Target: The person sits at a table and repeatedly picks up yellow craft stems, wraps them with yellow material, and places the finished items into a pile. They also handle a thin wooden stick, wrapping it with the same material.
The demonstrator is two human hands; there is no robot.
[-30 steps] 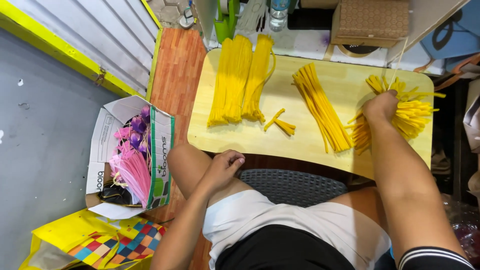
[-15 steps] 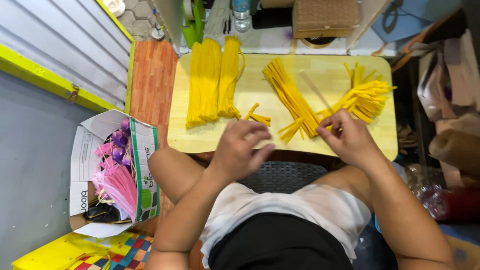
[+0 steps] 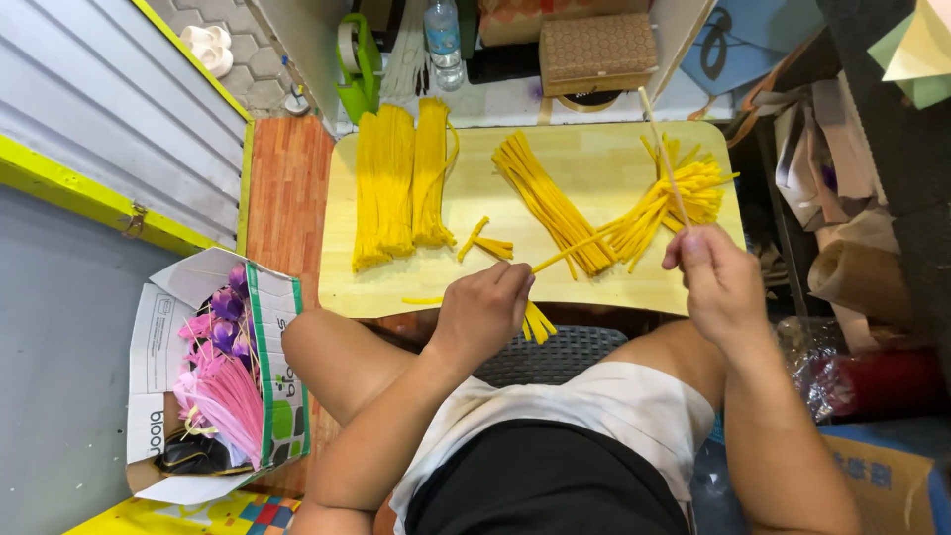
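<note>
I sit cross-legged at a low pale-wood table (image 3: pixel 594 168). My left hand (image 3: pixel 483 312) is closed on a few short yellow strips (image 3: pixel 537 322) at the table's near edge, and one long yellow strip (image 3: pixel 570 253) runs from it up to the right. My right hand (image 3: pixel 715 277) pinches a thin pale stick (image 3: pixel 662 159) that points up and away over the table. On the table lie long yellow strip bundles (image 3: pixel 396 183) at the left, a slanted bundle (image 3: pixel 550 203) in the middle and a loose fan of strips (image 3: pixel 669 203) at the right.
A cardboard box (image 3: pixel 163 327) with pink and purple paper flowers (image 3: pixel 223 381) stands on the floor at my left. Beyond the table are a green tape dispenser (image 3: pixel 355 59), a plastic bottle (image 3: pixel 444 35) and a woven box (image 3: pixel 599 50). Bags and paper crowd the right side.
My right hand has come back from the fan of strips and now holds a thin stick upright. My left hand has risen from my knee to the table edge and taken yellow strips.
</note>
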